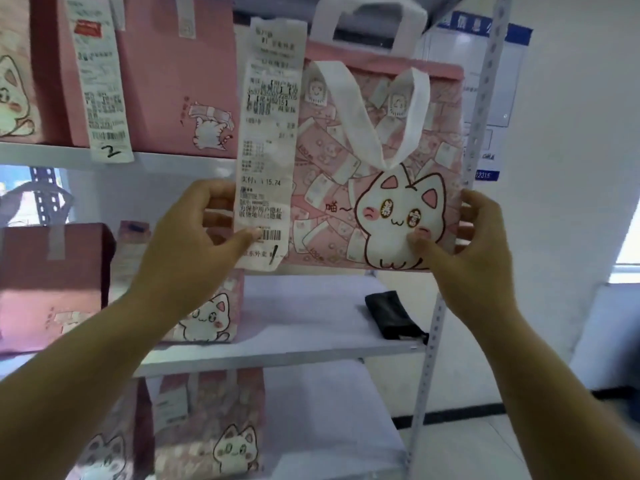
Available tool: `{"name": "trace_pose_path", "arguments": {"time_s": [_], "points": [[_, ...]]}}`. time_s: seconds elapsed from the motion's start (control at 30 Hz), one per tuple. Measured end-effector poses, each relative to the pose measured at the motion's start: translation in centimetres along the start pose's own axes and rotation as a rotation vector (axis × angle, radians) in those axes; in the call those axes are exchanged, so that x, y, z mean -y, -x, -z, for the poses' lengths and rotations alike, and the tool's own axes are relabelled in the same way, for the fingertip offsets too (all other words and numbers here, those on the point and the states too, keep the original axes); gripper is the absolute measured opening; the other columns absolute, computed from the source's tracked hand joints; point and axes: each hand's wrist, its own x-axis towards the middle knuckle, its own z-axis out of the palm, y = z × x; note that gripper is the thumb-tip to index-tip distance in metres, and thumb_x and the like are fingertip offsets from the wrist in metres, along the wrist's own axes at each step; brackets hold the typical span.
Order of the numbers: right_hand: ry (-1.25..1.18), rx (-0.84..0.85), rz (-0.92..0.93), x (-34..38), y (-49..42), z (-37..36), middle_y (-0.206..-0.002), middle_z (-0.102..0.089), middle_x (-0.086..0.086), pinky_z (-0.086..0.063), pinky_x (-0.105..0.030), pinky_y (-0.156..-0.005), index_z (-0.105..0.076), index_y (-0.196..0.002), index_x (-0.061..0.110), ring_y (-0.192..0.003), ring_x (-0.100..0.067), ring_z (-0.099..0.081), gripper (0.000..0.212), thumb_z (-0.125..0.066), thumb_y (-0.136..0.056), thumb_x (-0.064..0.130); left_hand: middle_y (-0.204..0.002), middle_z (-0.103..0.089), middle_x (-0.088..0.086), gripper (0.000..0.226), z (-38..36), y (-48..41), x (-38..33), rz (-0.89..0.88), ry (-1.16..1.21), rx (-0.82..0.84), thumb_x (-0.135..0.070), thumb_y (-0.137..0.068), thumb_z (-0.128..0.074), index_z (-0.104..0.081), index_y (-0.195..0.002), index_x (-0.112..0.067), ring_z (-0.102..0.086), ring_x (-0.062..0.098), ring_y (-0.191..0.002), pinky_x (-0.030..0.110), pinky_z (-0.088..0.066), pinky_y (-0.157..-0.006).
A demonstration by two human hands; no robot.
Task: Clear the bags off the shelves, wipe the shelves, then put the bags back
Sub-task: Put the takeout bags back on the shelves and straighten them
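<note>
A pink cat-print bag (349,188) with white handles and a long receipt (266,143) taped to its left side hangs in the air at the right end of the upper shelf (166,159). My left hand (201,233) grips its lower left edge, thumb on the receipt. My right hand (474,233) grips its lower right edge, thumb on the cat picture. Other pink bags (166,74) stand on the upper shelf to the left. More cat bags (207,313) sit on the middle shelf (294,355) and the shelf below.
A folded black cloth (391,315) lies at the right end of the middle shelf. The perforated metal upright (481,109) of the rack stands just behind the held bag's right edge. A white wall with blue-edged notices (485,81) is behind.
</note>
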Motion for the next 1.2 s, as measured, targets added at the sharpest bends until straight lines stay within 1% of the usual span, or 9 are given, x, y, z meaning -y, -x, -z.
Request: {"name": "trace_pose_path", "arguments": {"time_s": [0.13, 0.33, 0.47, 0.53, 0.63, 0.77, 1.0, 1.1, 1.2], "points": [[0.025, 0.105, -0.141, -2.1, 3.9, -0.4, -0.099, -0.053, 0.023, -0.056, -0.026, -0.071, -0.038, -0.108, 0.036, -0.091, 0.001, -0.058, 0.056, -0.078, -0.071, 0.025, -0.094, -0.060, -0.022, 0.036, -0.5, 4.2, 2.7, 0.092, -0.037, 0.074, -0.020, -0.075, -0.074, -0.048, -0.094, -0.038, -0.060, -0.010, -0.083, 0.015, -0.053, -0.060], [0.103, 0.237, -0.314, -6.6, 6.8, -2.8, -0.093, -0.053, 0.021, -0.054, -0.026, -0.068, -0.037, -0.105, 0.033, -0.083, 0.002, -0.057, 0.054, -0.079, -0.071, 0.026, -0.097, -0.059, -0.021, 0.041, -2.7, 7.3, 7.8, 0.197, -0.111, 0.135, -0.017, -0.078, -0.073, -0.047, -0.103, -0.036, -0.061, -0.001, -0.087, 0.024, -0.053, -0.070], [0.150, 0.301, -0.387, -10.1, 7.1, -4.7, -0.093, -0.053, 0.019, -0.052, -0.025, -0.063, -0.036, -0.103, 0.030, -0.084, -0.002, -0.058, 0.053, -0.078, -0.071, 0.025, -0.097, -0.057, -0.024, 0.049, -4.6, 7.8, 11.0, 0.261, -0.143, 0.185, -0.017, -0.079, -0.071, -0.042, -0.094, -0.054, -0.059, -0.003, -0.089, 0.023, -0.052, -0.071], [0.180, 0.332, -0.411, -12.0, 7.0, -5.7, -0.090, -0.053, 0.018, -0.047, -0.020, -0.058, -0.034, -0.100, 0.031, -0.081, -0.001, -0.056, 0.052, -0.078, -0.071, 0.025, -0.097, -0.060, -0.022, 0.046, -5.9, 8.0, 12.6, 0.317, -0.159, 0.208, -0.018, -0.080, -0.071, -0.042, -0.096, -0.050, -0.060, 0.001, -0.090, 0.024, -0.053, -0.071], [0.230, 0.368, -0.441, -14.9, 6.6, -7.1, -0.087, -0.050, 0.020, -0.045, -0.022, -0.058, -0.033, -0.098, 0.030, -0.078, -0.005, -0.054, 0.053, -0.078, -0.071, 0.025, -0.098, -0.062, -0.015, 0.041, -8.2, 7.7, 14.9, 0.387, -0.188, 0.221, -0.016, -0.080, -0.070, -0.043, -0.103, -0.037, -0.061, 0.005, -0.089, 0.028, -0.052, -0.075], [0.232, 0.387, -0.470, -18.6, 5.5, -8.9, -0.085, -0.048, 0.020, -0.041, -0.018, -0.054, -0.033, -0.096, 0.029, -0.075, -0.002, -0.052, 0.052, -0.078, -0.071, 0.023, -0.090, -0.059, -0.019, 0.042, -10.8, 6.7, 17.0, 0.416, -0.201, 0.226, -0.011, -0.081, -0.070, -0.043, -0.098, -0.039, -0.055, -0.008, -0.081, 0.012, -0.043, -0.066], [0.183, 0.431, -0.540, -23.0, 4.2, -11.7, -0.084, -0.047, 0.020, -0.037, -0.012, -0.054, -0.033, -0.094, 0.027, -0.073, 0.005, -0.047, 0.052, -0.079, -0.071, 0.019, -0.091, -0.060, -0.013, 0.032, -13.4, 5.0, 20.0, 0.484, -0.288, 0.208, -0.012, -0.081, -0.070, -0.050, -0.104, -0.024, -0.060, 0.005, -0.079, 0.008, -0.039, -0.060], [0.182, 0.471, -0.547, -24.1, 3.8, -12.5, -0.084, -0.045, 0.021, -0.038, -0.012, -0.055, -0.033, -0.094, 0.026, -0.074, -0.001, -0.049, 0.051, -0.079, -0.071, 0.018, -0.089, -0.060, -0.014, 0.032, -14.0, 4.7, 20.8, 0.503, -0.319, 0.199, -0.015, -0.081, -0.070, -0.051, -0.106, -0.022, -0.059, 0.004, -0.078, 0.009, -0.039, -0.061], [0.198, 0.518, -0.539, -24.7, 3.6, -12.9, -0.085, -0.047, 0.019, -0.044, -0.017, -0.059, -0.034, -0.095, 0.027, -0.080, -0.009, -0.053, 0.049, -0.078, -0.072, 0.020, -0.089, -0.059, -0.014, 0.033, -14.1, 4.7, 21.2, 0.528, -0.340, 0.176, -0.018, -0.081, -0.070, -0.053, -0.109, -0.023, -0.054, -0.003, -0.074, 0.010, -0.038, -0.062]]}}
